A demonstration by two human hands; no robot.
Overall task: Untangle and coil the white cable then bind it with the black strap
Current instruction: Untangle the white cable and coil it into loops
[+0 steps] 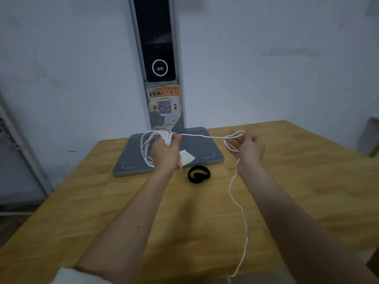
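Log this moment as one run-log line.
stage: coiling | left hand: holds coil | right hand: feeds white cable | black strap: on table, untouched

1. Two bare arms reach out from the bottom of the view.
2. The left hand (164, 152) and the right hand (247, 149) wear no gloves or rings.
3. A white sleeve (67, 276) sits pushed up on the left arm.

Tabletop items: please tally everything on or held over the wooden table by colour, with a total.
White: 2, the white cable held by the left hand and right hand, and a paper slip
Black: 1, the black strap
Grey: 1, the grey base plate
Total: 4
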